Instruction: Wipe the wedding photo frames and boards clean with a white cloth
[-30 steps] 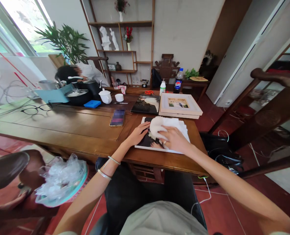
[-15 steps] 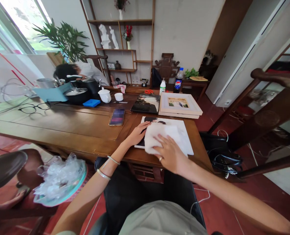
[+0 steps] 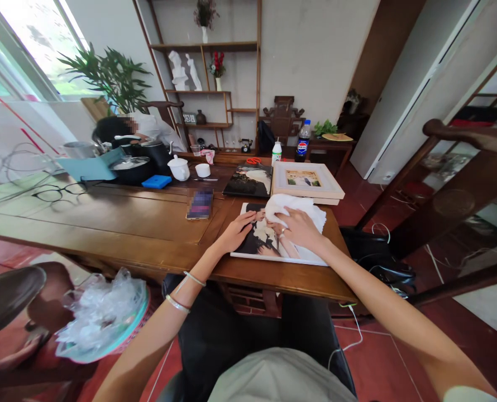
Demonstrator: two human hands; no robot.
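A photo panel with a dark and white picture lies flat near the table's front right corner. My left hand rests with its fingers stretched out on the panel's left edge. With my right hand I hold a white cloth against the panel's upper right part. The cloth and that hand cover some of the picture, and the cloth's back end reaches the white frame behind.
Beyond lie a dark photo album and red scissors. A cola bottle and a small white bottle stand behind. A phone and glasses lie leftward. Someone in white leans at the far side.
My right hand has moved the cloth up and away from me across the panel, uncovering more of the picture's lower part. My left hand has stayed at the left edge.
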